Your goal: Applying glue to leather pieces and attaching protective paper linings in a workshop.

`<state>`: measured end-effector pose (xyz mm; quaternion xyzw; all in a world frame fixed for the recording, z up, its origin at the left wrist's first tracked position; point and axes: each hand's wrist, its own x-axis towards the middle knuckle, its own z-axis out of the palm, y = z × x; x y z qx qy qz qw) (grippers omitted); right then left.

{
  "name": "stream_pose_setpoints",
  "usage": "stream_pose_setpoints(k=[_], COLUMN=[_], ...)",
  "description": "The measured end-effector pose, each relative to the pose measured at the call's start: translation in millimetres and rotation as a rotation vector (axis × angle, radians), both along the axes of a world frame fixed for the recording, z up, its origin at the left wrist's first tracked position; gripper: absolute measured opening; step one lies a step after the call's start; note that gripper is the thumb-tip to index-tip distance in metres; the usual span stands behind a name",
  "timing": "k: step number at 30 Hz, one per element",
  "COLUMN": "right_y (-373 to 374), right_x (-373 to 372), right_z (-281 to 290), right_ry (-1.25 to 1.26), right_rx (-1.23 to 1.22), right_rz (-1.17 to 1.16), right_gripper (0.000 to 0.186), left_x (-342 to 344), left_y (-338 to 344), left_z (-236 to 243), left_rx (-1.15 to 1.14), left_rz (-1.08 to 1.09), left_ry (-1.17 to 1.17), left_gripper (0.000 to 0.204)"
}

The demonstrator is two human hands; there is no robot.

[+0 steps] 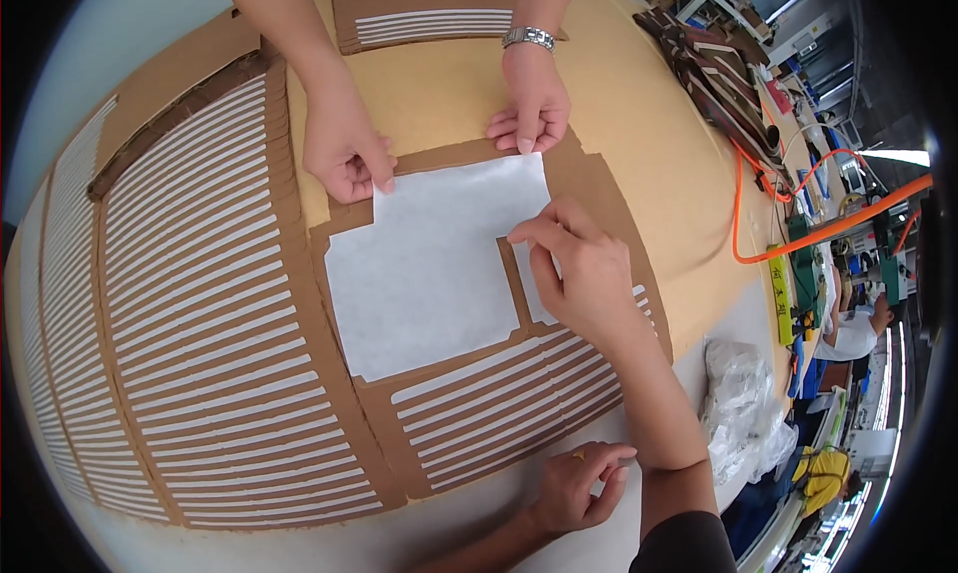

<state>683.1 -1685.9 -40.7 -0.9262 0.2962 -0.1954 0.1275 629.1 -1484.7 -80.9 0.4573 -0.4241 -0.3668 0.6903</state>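
My right hand reaches in from the lower right. Its thumb and forefinger are pinched at the inner corner of a white sheet with cut-out corners. The sheet lies over a brown cardboard-like panel banded with white strips. A narrower white piece lies partly behind my right hand. My left hand rests low, just off the panel's near edge, with curled fingers; whatever they hold, if anything, is hidden. Across from me, another person's two hands pinch the far corners of the sheet.
More brown panels with white strips spread leftward. A yellowish board lies under the work. On the right are crumpled clear plastic, an orange hose and a patterned cloth bag. Other people stand farther off.
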Motion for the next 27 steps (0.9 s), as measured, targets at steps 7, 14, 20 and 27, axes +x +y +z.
stream_pose_setpoints(k=[7, 14, 20, 27], right_y=[-1.2, 106.7, 150.4, 149.4], right_x=[-11.2, -130.6, -141.6, -134.6], right_z=[-11.5, -13.4, -44.2, -47.0], right_ry=[0.092, -0.657, -0.824, -0.855], right_rx=[-0.080, 0.252, 0.272, 0.381], right_rz=[0.027, -0.357, -0.426, -0.439], right_gripper=[0.006, 0.012, 0.011, 0.011], left_x=[-7.2, -0.8, -2.1, 0.0], left_y=[1.6, 2.5, -0.8, 1.6], left_z=[2.6, -5.6, 3.0, 0.2], left_rx=[-0.025, -0.055, -0.109, -0.084], left_rz=[-0.005, 0.106, 0.151, 0.140], left_ry=[0.024, -0.040, -0.073, -0.084], left_gripper=[0.019, 0.011, 0.011, 0.011])
